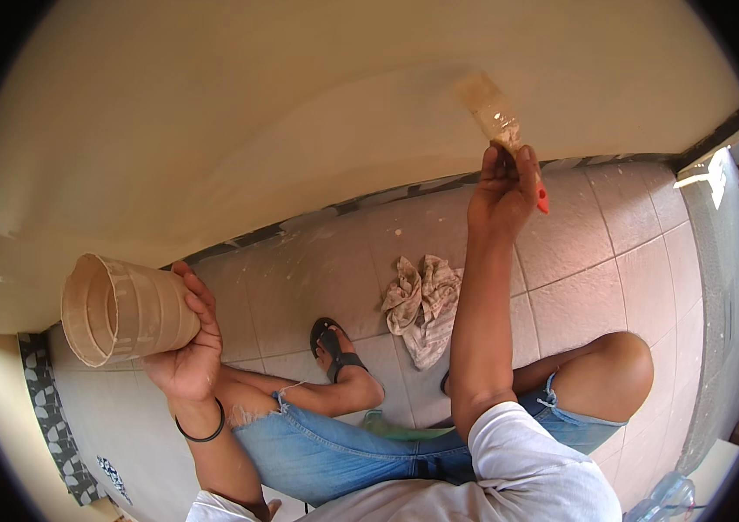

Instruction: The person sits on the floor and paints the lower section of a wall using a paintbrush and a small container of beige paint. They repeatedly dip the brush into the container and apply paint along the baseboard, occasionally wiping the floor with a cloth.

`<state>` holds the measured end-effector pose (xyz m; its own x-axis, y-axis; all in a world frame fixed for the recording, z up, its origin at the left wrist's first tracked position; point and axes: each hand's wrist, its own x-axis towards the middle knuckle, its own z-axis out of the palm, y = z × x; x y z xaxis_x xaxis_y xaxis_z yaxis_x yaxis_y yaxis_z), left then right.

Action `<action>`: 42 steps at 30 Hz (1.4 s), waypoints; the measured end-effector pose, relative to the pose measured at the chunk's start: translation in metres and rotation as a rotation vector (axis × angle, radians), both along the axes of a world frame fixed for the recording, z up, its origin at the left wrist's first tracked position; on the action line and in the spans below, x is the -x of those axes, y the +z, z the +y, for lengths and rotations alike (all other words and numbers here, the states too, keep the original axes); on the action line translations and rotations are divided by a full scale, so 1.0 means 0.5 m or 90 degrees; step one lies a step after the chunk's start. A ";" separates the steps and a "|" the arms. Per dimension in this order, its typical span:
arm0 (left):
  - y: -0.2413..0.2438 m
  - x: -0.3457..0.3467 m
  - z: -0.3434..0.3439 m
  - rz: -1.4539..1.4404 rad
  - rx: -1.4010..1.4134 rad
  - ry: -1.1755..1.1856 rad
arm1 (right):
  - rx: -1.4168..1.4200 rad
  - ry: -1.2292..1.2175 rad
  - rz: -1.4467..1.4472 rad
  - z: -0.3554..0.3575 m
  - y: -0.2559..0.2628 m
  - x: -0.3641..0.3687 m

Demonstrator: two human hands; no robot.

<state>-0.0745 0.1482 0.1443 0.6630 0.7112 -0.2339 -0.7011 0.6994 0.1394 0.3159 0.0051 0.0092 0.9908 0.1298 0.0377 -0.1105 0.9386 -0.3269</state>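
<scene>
My left hand is wrapped around the base of a paint-smeared plastic container. The container is tilted, its open mouth facing left. In my right hand is a paintbrush with a red-ended handle, gripped near the base of its bristles. Cream paint coats the brush head, and its bristle tips are against or very close to the cream wall. A damp-looking, slightly darker patch shows on the wall around the bristles.
A crumpled patterned cloth lies on the tiled floor, near my sandalled foot. Dark patterned skirting runs along the wall's foot. A clear plastic bottle is at the lower right, and paint specks dot the tiles.
</scene>
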 end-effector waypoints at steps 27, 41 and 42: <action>0.000 -0.063 -0.035 -0.041 0.003 -0.049 | 0.258 -0.195 0.219 -0.003 -0.203 -0.009; 0.011 -0.050 -0.031 -0.107 -0.019 -0.079 | 0.482 -0.152 -0.218 -0.013 0.035 -0.192; 0.010 -0.050 -0.031 -0.108 -0.019 -0.078 | 0.457 -0.169 -0.240 -0.029 0.051 -0.176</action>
<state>-0.0496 0.1326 0.1496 0.7729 0.6278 -0.0917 -0.6263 0.7781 0.0477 0.4038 -0.0093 0.0346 0.9295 0.0144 0.3687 0.3194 0.4689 -0.8235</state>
